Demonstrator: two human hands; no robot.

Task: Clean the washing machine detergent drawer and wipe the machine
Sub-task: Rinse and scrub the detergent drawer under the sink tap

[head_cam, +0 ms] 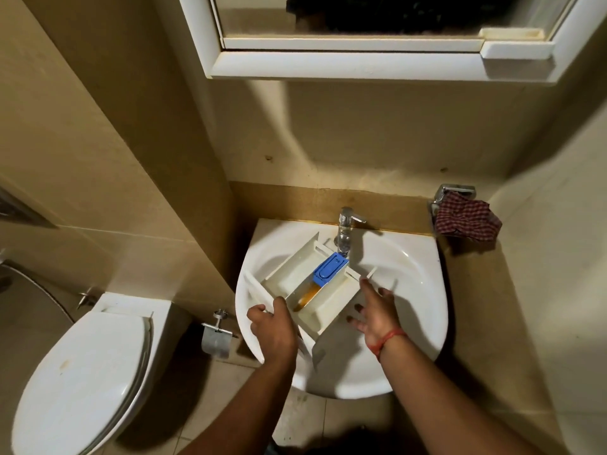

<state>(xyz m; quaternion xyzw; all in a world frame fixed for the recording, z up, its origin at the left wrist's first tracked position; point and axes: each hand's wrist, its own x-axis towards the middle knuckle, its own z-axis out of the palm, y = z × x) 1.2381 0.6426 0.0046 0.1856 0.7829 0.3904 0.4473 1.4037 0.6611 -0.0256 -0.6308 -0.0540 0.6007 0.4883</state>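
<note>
Our left hand (274,326) grasps the detergent drawer (305,290) lying in the sink (414,290). Our right hand (376,311) hovers beside it, grip released.

The drawer (295,290) is white plastic, lying slantwise across the sink (410,290) basin, its open compartments facing up; a blue insert (330,270) sits in the middle compartment at the end under the tap (345,229); an orange-brown stain streaks the channel below the insert.
</note>
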